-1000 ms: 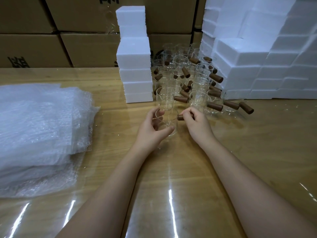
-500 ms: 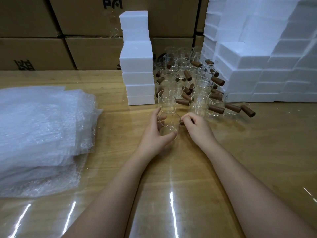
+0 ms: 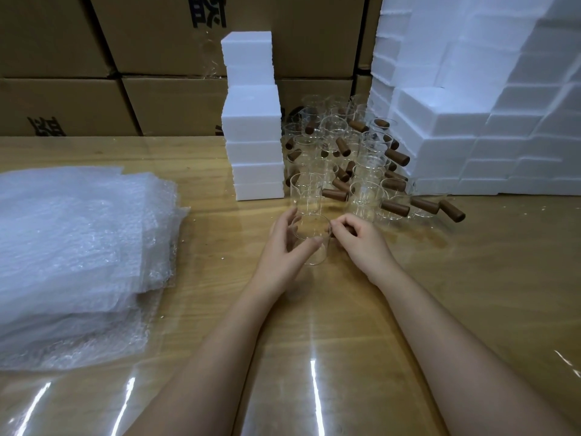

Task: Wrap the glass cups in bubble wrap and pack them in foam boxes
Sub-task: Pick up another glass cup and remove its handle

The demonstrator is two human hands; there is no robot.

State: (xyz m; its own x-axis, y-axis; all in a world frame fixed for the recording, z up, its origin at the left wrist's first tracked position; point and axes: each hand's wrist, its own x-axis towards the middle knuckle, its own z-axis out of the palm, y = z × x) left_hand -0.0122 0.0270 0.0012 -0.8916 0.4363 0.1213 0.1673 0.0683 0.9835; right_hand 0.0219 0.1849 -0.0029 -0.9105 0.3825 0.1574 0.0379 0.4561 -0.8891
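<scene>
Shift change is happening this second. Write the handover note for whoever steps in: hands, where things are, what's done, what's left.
Left hand: grip around the body of one glass cup, upright.
Right hand: fingers pinch at that cup's handle side; handle mostly hidden.
Bubble wrap: stacked on the table, left side, untouched.
Foam boxes: narrow stack behind the cup, big pile to the right.
Other cups: bare, clustered between the two foam piles.
Done: one cup in hand; no wrapped cup in sight.
Left: wrap it, box it, repeat for the rest.
</scene>
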